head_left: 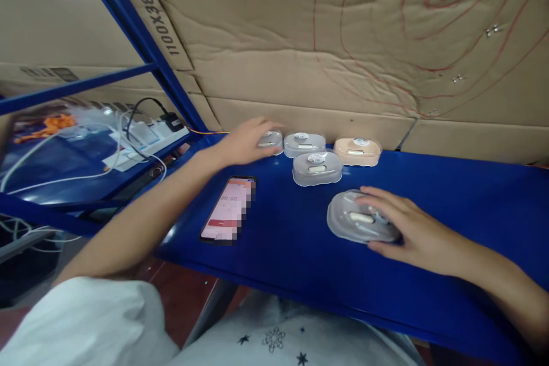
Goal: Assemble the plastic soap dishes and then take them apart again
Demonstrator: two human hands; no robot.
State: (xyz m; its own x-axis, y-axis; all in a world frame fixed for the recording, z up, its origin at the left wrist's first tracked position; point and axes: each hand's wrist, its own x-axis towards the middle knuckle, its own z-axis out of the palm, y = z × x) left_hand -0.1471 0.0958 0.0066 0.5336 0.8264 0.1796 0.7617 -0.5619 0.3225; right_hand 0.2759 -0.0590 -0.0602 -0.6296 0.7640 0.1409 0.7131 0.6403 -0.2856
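At the back left of the blue table, my left hand (249, 142) reaches over a grey oval plastic box with a clear lid (271, 143), thumb at its near side and fingers across its far side. Nearer the front, my right hand (401, 217) grips another grey oval box (349, 223) by its right end, with the fingers partly covering its lid. Between the hands stand a third grey box (318, 172), a grey box behind it (304, 148) and a peach-coloured one (358, 155). Their lids carry round stickers and a pale oblong piece shows on each front.
A phone (227, 211) with a lit screen lies left of the boxes on the blue table (274, 257). Cardboard (274, 80) walls the back edge. A blue metal frame (128, 17), a power strip (146, 146) and tangled cables are at the left.
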